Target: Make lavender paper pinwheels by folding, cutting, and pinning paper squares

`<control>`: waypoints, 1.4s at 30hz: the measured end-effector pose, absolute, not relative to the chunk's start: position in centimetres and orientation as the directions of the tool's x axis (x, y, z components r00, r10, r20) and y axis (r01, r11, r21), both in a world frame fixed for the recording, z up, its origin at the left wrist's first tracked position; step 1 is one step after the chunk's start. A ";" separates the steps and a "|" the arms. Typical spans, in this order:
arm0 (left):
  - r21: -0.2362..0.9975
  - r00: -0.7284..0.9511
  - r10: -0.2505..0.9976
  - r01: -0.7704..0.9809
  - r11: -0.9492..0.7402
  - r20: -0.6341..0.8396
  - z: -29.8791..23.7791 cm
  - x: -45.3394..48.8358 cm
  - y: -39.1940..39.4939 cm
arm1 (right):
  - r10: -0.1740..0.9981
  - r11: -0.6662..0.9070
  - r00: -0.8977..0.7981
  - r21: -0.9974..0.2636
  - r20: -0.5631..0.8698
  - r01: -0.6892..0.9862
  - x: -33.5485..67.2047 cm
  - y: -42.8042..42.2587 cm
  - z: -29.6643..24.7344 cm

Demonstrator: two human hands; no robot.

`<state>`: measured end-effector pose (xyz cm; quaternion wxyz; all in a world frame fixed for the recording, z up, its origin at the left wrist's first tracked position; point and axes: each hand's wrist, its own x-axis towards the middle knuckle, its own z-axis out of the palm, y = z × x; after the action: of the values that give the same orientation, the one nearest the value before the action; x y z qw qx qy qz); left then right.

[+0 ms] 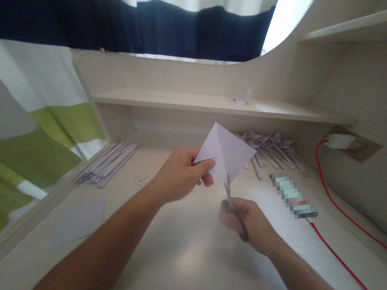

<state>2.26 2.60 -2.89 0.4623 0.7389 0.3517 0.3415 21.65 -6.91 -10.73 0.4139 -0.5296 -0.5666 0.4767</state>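
Observation:
My left hand point(181, 174) pinches the left corner of a folded pale lilac paper point(226, 152), holding it up above the white desk point(181, 262) as a diamond shape with a centre crease. My right hand point(252, 220) grips a pair of scissors point(234, 206) by the dark handles. The blades point up and meet the paper's bottom corner.
A stack of paper strips point(108, 164) lies at the back left, a flat sheet point(76, 221) nearer on the left. Several folded paper pieces point(269, 146) lie at the back right. A blurred-out flat object point(292, 196) and a red cable point(348, 224) run along the right. A shelf point(209, 104) holds a small paper piece point(244, 95).

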 end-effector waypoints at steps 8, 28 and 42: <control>0.937 0.538 0.832 0.204 -0.282 0.133 -2.4 2.3 2.4 | 0.997 -0.016 -0.068 -0.975 -0.031 0.222 21.8 -6.8 -10.9; 0.933 0.519 0.844 0.220 -0.286 0.136 -2.4 2.5 2.2 | 0.995 -0.015 -0.089 -0.969 -0.038 0.245 21.8 -6.8 -10.7; 0.918 0.520 0.847 0.276 -0.286 0.108 -1.9 2.5 2.0 | 0.997 -0.028 -0.066 -0.968 -0.046 0.251 21.9 -6.7 -11.2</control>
<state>2.49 2.01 -1.94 0.4613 0.7397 0.3796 0.3098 21.94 -6.71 -11.16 0.4057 -0.5502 -0.5671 0.4596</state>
